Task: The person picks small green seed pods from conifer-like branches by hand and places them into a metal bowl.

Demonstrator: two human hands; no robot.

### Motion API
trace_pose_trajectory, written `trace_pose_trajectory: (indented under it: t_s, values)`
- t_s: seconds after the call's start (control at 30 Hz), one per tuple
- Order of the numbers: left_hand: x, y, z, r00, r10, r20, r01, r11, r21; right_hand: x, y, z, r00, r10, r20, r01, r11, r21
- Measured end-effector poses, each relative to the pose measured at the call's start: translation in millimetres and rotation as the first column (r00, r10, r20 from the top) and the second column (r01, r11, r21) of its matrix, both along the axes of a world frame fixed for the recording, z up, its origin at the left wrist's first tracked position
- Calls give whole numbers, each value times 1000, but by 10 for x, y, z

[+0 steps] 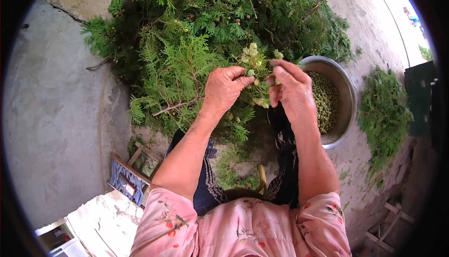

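My left hand pinches a leafy conifer branch, probably arborvitae, near its pale green cones. The branch's woody stem sticks out to the lower left, under my wrist. To the right, my right hand is beside the cone cluster, with thumb and forefinger close together near a pale cone; whether it grips that cone I cannot tell. Just right of my right wrist stands a round metal basin partly filled with small green cones, its left side hidden behind my hand and forearm.
A large heap of cut conifer branches lies ahead. A smaller green pile is on the concrete floor at right, by a dark green object. A wooden-framed stool with blue strips stands lower left. Loose sprigs lie between my legs.
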State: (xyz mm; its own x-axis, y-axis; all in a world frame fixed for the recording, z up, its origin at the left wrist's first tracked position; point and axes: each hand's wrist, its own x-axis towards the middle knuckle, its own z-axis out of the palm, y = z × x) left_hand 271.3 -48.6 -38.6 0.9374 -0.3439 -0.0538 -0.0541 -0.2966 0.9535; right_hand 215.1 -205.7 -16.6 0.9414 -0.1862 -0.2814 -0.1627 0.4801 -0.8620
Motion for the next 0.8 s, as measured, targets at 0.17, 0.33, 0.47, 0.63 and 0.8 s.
trace_pose_trajectory:
  t_s: [0.17,0.33,0.47,0.63,0.8]
  values:
    - [8,-7,-32,999,19,28,-19,1000,18,59,78,72,930,-227,288,190,970,149]
    - [-3,11,25,999,-48,8,48,999,0,148,-131,-53,983,-28,179,26,1000,13]
    - [-4,12,32,996,-66,58,65,998,16,128,-39,85,990,131,-46,-138,899,-416]
    - [-22,-9,59,997,-74,31,71,993,98,150,21,-66,989,124,78,-54,804,-592]
    - [-40,8,78,998,-58,-10,59,989,139,207,22,-61,990,-67,120,99,954,-284]
